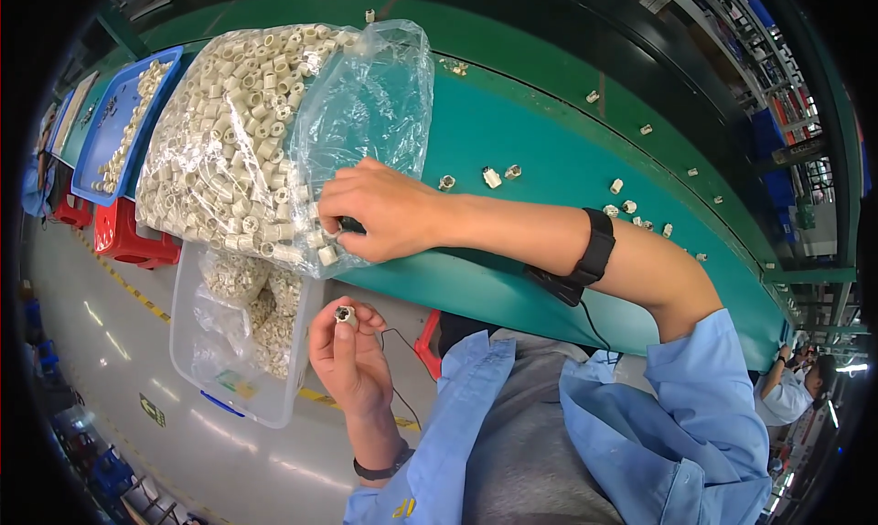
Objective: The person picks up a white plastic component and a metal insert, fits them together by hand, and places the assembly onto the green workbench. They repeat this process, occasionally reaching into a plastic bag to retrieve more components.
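Observation:
My left hand (pixel 352 360) is closed on a small cream plastic fitting (pixel 345 315), pinched between thumb and fingers, its dark hollow end turned up. It is held off the table's near edge. My right hand (pixel 389 212) reaches across to the near right side of a big clear plastic bag (pixel 366 113) filled with cream ring-shaped fittings (pixel 229 113). Its thumb and fingers are curled together against the bag's opening; what they grip, if anything, is hidden. Several loose cream fittings with metallic insides, one of them a larger fitting (pixel 492 177), lie on the green table beyond my right forearm.
A blue tray (pixel 108 150) with cream fittings stands at the far left, above a red stool (pixel 128 237). Below the bag, a clear plastic bin (pixel 192 333) holds more bagged fittings. The green work surface (pixel 540 113) runs off right, where another person (pixel 788 392) sits.

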`<state>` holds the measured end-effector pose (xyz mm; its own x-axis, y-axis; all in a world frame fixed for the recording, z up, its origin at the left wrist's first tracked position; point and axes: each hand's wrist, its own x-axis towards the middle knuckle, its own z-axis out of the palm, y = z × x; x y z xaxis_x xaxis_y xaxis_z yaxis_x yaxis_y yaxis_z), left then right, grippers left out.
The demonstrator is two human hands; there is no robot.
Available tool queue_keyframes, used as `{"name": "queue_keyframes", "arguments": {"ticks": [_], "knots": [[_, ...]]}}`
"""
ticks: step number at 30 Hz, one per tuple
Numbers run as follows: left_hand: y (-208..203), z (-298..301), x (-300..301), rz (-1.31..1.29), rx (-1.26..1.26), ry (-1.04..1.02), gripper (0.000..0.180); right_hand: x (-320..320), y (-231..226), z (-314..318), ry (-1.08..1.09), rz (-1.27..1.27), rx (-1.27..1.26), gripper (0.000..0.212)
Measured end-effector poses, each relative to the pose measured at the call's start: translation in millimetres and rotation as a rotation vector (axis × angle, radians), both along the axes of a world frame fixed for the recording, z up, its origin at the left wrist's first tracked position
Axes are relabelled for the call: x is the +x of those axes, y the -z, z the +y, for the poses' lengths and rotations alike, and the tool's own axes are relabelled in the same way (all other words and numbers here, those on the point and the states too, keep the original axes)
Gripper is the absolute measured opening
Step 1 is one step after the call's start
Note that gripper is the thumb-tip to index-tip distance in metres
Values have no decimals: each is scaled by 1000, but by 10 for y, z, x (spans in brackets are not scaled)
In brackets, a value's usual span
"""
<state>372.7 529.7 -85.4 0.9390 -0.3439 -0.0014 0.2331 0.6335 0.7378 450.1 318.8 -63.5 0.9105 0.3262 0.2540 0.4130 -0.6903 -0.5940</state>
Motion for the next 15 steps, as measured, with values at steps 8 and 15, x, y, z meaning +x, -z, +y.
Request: {"name": "queue_keyframes", "arguments": {"ticks": [8,15], "knots": [[28,-37,-33,35,20,-8,26,58,39,27,-26,-30,80,9],[9,-23,-34,-3,93,-67,26,-64,-58,-153,-21,-82,96,14]]}}
